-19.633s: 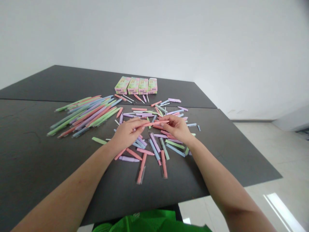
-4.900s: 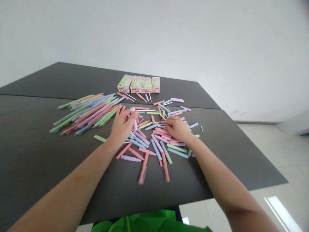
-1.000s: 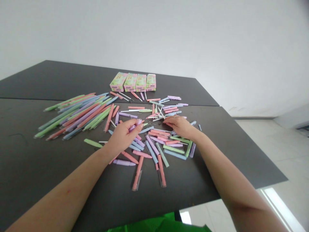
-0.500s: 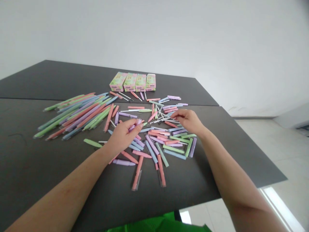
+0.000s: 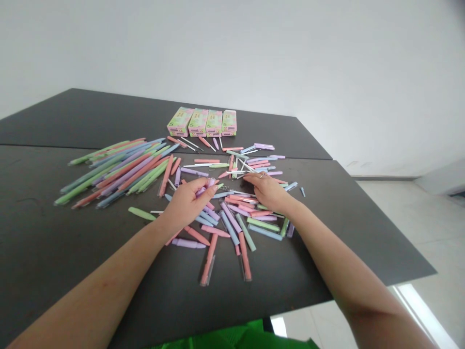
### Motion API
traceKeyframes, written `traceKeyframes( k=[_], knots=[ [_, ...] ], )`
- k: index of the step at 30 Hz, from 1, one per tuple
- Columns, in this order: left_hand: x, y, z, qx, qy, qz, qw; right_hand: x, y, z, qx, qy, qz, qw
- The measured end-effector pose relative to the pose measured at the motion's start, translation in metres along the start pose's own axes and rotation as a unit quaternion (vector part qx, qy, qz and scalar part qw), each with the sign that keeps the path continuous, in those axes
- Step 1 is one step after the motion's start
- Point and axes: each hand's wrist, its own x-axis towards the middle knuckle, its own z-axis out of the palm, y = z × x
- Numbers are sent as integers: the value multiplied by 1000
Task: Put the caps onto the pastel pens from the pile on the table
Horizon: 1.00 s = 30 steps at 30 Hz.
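My left hand is closed around a purple pen barrel, its end poking up between thumb and forefinger. A light green tip shows beside the thumb. My right hand hovers low over the heap, fingertips pinched at the white pen refills; how many lie in the fingers is partly hidden. Below both hands spread loose pen parts: a blue barrel, a green barrel and several pink, purple and green ones. Two coral pieces with clear caps, one a coral pen, lie nearest me.
A pile of long pens in mixed colours lies to the left. Several small pink-and-green boxes stand in a row at the back. The dark table ends at the right and front edges, with pale floor beyond.
My right hand has moved left and slightly down over the heap, pulling in at the refills. A small blue piece now shows to its right. My left hand stays put with the purple barrel.
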Motion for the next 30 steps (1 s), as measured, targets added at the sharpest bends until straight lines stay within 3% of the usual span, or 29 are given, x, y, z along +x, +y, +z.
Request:
traceKeyframes(
  k=[11, 15, 23, 30],
  knots=[
    [1, 1, -2, 18, -1, 11, 1000, -3, 6, -7, 24, 43, 21, 999],
    [1, -1, -2, 26, 8, 8, 1000, -4, -2, -14, 61, 19, 19, 998],
    [2, 0, -2, 46, 5, -25, 999, -3, -15, -12, 115, -28, -67, 991],
    [2, 3, -3, 81, 3, -22, 996, -5, -18, -24, 126, -82, -29, 988]
  ],
)
